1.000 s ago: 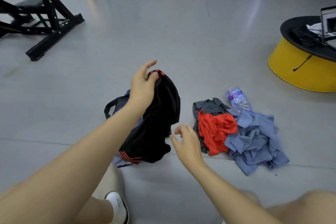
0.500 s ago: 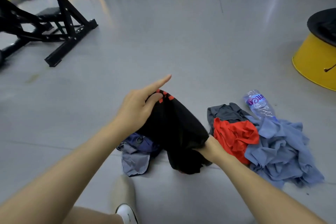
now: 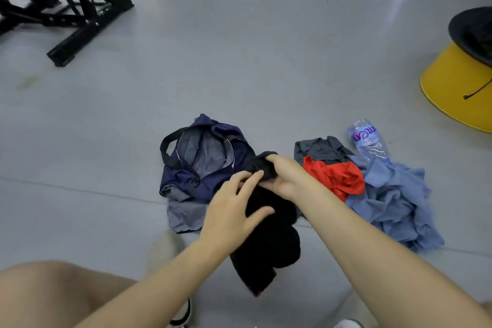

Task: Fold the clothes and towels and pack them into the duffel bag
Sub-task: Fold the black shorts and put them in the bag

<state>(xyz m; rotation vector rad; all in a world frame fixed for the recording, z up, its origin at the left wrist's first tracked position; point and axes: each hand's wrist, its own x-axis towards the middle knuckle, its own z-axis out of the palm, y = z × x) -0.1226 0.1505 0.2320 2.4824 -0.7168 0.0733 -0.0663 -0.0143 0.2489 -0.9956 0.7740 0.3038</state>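
Note:
A black garment (image 3: 266,245) hangs in front of me, its lower end near the floor. My right hand (image 3: 288,178) grips its bunched top edge with curled fingers. My left hand (image 3: 234,210) lies against the garment's left side with fingers spread and the thumb across the cloth. Behind them the navy duffel bag (image 3: 202,168) lies open on the floor, showing its grey lining. To the right sits a pile of a dark grey garment (image 3: 322,149), a red garment (image 3: 335,176) and a crumpled blue garment (image 3: 394,202).
A clear plastic water bottle (image 3: 367,141) lies at the pile's far edge. A black gym bench frame (image 3: 80,16) stands at the far left, and a yellow round stand (image 3: 458,88) with a black top at the far right. My shoe (image 3: 165,247) is below the bag.
My left hand let go of the garment's top and dropped to its middle. My right hand moved up to grip the top edge. The garment shifted right, uncovering the bag.

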